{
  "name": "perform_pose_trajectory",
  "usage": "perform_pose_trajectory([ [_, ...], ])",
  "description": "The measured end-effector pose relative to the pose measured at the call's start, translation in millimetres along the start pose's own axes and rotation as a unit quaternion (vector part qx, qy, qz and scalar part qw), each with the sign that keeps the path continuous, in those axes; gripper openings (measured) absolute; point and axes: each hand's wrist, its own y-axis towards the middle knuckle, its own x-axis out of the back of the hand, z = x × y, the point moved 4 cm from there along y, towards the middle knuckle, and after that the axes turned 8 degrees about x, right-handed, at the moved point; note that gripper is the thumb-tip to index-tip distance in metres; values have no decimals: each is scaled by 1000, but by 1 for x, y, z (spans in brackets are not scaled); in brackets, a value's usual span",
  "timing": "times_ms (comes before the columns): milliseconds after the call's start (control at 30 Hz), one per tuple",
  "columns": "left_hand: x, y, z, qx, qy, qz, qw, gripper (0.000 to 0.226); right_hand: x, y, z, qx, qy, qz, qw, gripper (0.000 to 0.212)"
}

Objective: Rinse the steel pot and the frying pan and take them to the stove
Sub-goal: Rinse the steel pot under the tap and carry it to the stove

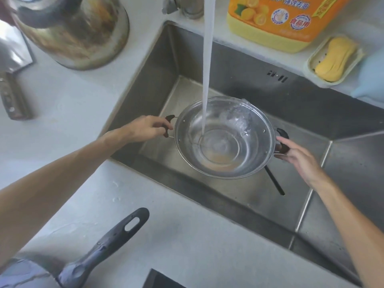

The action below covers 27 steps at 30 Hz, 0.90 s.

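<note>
Steel pot (224, 138) hung inside the sink (145, 80) under running water (206, 69); our left hand (145, 128) gripped its left handle, our right hand (295, 154) the right. Frying pan (108, 242) sat on the near-left counter (176, 235).

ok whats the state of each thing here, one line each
tap water: running, stream landing in the pot
steel pot: held over the sink, some water inside with brownish residue
left hand: grips the pot's left handle
right hand: holds the pot's right handle
frying pan: on the counter, handle wet
soap: lying in its dish
sink: a dark utensil lying on its bottom
</note>
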Motion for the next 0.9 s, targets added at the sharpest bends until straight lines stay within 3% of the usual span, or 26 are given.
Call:
perform_pose_trajectory([
  [167, -8, 17, 5, -15, -42, -45, 998, 15, -8, 2, -2, -7, -8, -65, 998, 32],
  [367, -17, 28, 10, 11, -45, -47, 998, 14, -26, -7, -11, -53, -64, -1, 997, 39],
  [467, -17, 31, 10, 27, -65, -56, 996, 13, -27, -3, -15, -45, -83, -48, 994, 39],
  [567, -10, 27, -4, 47, 3, -28, 999, 20, -25, 1, -11, -57, -89, -54, 993, 46],
  [633, 12, 20, -22, 25, -30, -105, 994, 30, -23, 1, -7, -53, -81, -46, 994, 44],
  [667, 30, 12, -34, 1, -99, -173, 980, 34, -22, 2, -5, -50, -81, -39, 995, 38],
  [733, 69, -6, -57, -65, -251, -296, 919, 40, -19, 6, -7, -38, -84, -29, 995, 26],
  [800, 101, -13, -76, -108, -331, -353, 868, 49, -18, 8, -9, -37, -84, -26, 995, 25],
  [900, 123, -7, -96, -101, -337, -383, 854, 54, -18, 9, -13, -26, -80, -36, 996, 25],
])
